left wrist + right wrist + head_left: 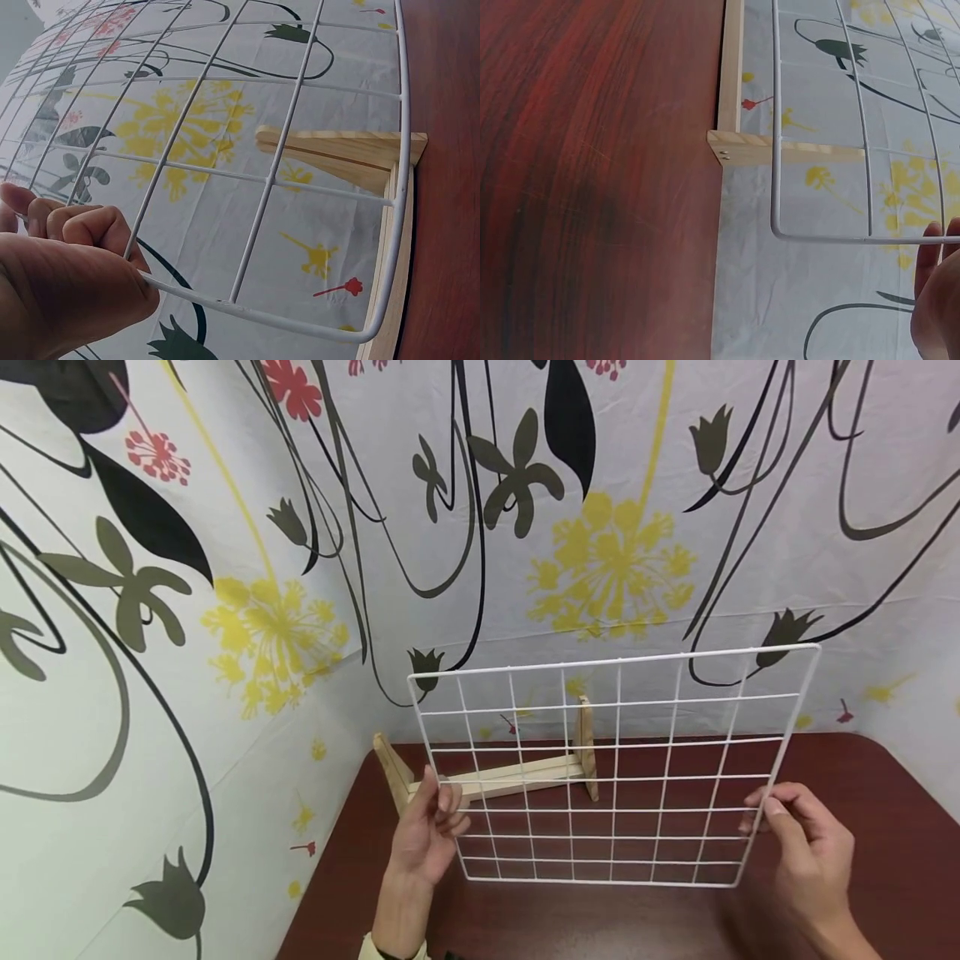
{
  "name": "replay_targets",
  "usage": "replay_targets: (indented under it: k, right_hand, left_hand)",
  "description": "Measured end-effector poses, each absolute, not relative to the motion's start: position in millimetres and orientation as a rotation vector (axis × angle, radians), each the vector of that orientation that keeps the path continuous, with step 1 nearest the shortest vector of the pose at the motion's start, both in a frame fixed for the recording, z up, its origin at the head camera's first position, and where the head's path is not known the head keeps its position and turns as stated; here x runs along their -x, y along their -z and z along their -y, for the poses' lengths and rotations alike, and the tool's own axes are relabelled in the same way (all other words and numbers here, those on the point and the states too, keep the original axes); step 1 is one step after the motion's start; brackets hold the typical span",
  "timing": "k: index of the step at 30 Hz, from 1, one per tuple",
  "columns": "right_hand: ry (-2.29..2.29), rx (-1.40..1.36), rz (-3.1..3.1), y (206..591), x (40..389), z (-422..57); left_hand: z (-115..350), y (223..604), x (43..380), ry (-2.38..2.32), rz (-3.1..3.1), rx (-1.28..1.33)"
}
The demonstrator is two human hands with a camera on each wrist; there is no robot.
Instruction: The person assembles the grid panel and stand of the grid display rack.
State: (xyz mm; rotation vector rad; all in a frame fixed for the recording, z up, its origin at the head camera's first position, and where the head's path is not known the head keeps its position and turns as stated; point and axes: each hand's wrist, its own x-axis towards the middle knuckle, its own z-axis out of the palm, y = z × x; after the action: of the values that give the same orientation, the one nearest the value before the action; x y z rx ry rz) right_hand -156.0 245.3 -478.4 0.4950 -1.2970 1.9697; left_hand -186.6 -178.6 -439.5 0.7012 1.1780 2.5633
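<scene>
A white wire grid panel [617,746] is held up, tilted, above the table between both hands. On its left edge, my left hand [429,827] grips the frame wire with curled fingers, seen closer in the left wrist view, where the hand [67,277] covers part of the wire. The right edge is pinched between thumb and fingers of my right hand [813,839]; only part of that hand [939,307] appears in the right wrist view. Behind the grid, a pale wooden stand [525,774] with two end pieces joined by a long bar shows through the mesh.
The dark red wood-grain table [862,777] lies beneath. A white cloth [360,568] printed with flowers and leaves hangs behind and to the left. The stand is near the table's back left edge.
</scene>
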Motion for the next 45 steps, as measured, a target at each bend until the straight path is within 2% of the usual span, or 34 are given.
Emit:
replay_targets:
  k: [13,19,25,32,39,45]
  right_hand:
    - [-1.931,-0.497,1.483,476.8,159.2,-255.0]
    - [-1.765,-0.615,1.412,470.3,156.8,-251.9]
    - [-1.637,-0.567,1.061,449.1,150.0,-222.8]
    - [-1.105,-0.463,0.975,424.6,151.9,-172.8]
    - [-1.015,-0.623,1.101,404.6,139.1,-136.9]
    - [-0.908,-0.69,1.329,396.5,128.4,-124.5]
  left_hand:
    - [172.6,434.0,190.7,-2.611,-1.153,-0.752]
    - [171.1,432.5,189.8,-2.615,-1.173,-0.751]
    - [171.8,432.6,189.3,-2.598,-1.218,-0.809]
    - [174.0,432.5,191.1,-2.576,-1.269,-0.867]
    - [174.0,431.8,194.3,-2.56,-1.248,-0.903]
    - [170.8,431.3,193.5,-2.543,-1.234,-0.919]
